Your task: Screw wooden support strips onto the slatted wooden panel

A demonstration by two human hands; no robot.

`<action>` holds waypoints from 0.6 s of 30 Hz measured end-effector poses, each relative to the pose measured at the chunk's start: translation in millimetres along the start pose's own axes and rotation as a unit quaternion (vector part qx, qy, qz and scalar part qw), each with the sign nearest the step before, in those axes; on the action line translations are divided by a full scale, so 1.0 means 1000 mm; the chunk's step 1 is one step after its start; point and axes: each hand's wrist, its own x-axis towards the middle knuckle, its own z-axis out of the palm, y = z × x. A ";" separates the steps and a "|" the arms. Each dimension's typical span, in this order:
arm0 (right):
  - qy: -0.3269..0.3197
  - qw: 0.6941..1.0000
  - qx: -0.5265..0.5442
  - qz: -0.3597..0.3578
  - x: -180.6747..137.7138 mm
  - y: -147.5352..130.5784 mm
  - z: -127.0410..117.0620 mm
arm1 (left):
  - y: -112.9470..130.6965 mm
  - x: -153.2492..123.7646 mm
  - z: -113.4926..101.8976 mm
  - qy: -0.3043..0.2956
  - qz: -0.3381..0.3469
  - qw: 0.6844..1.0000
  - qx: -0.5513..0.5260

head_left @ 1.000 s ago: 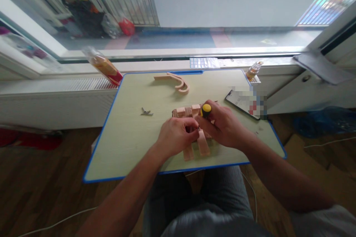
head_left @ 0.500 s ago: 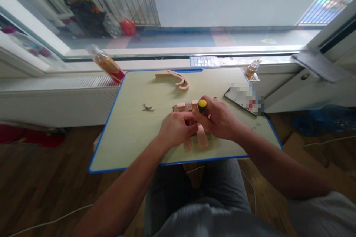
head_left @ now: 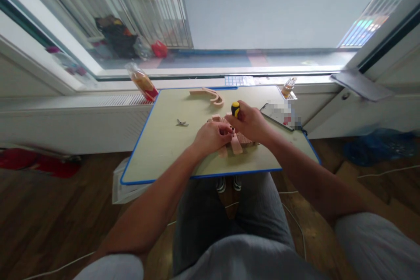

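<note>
A screwdriver with a rounded yellow-and-black handle is gripped upright in the right hand, the fingers wrapped shut around it. The left hand is closed in a pinch on the wooden assembly, a cluster of pale, smooth blocks and slats lying near the middle of the tabletop, towards its near edge. The tabletop is matt and pale green, rimmed in blue. A curved wooden piece is seen by the far edge, small metal parts left of centre, and a flat dark phone by the right edge. Open room is left along the left edge and near-left corner.
</note>
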 end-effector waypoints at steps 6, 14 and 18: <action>0.013 1.000 -0.002 0.001 -0.001 0.000 -0.001 | -0.002 -0.006 -0.001 0.024 0.018 0.998 -0.059; -0.024 1.000 -0.011 -0.009 0.008 0.007 -0.007 | 0.002 -0.002 -0.018 0.032 0.031 0.992 -0.118; -0.042 0.999 -0.013 -0.009 0.017 0.011 -0.012 | -0.001 0.012 -0.017 -0.019 0.032 0.988 -0.147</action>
